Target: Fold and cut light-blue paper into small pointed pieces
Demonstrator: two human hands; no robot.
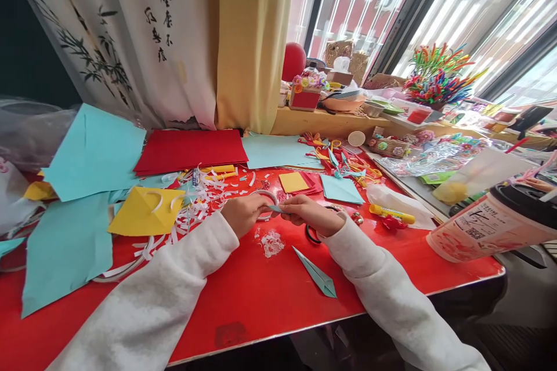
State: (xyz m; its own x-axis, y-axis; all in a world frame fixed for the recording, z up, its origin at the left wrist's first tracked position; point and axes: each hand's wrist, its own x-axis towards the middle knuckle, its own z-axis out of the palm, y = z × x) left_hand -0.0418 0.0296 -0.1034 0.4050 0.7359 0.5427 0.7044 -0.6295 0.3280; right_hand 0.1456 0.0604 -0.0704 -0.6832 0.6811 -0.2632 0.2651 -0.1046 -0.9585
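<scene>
My left hand (245, 214) and my right hand (314, 213) meet over the middle of the red table, both pinching a small light blue paper piece (275, 208) between them. A roll of tape (264, 196) lies just behind the fingers, partly covered. Black-handled scissors (311, 234) are beside my right hand, mostly hidden under it. Nearer the front edge lies a folded light blue paper (319, 277), narrow and pointed. Beyond my right hand are small yellow squares (292, 182) and light blue squares (342, 189).
Red paper sheets (191, 149), large light blue sheets (96, 153) and a yellow sheet (148, 211) lie left, near white paper strips (198, 206). A yellow glue stick (391, 214) and a tilted drink cup (491, 223) are on the right.
</scene>
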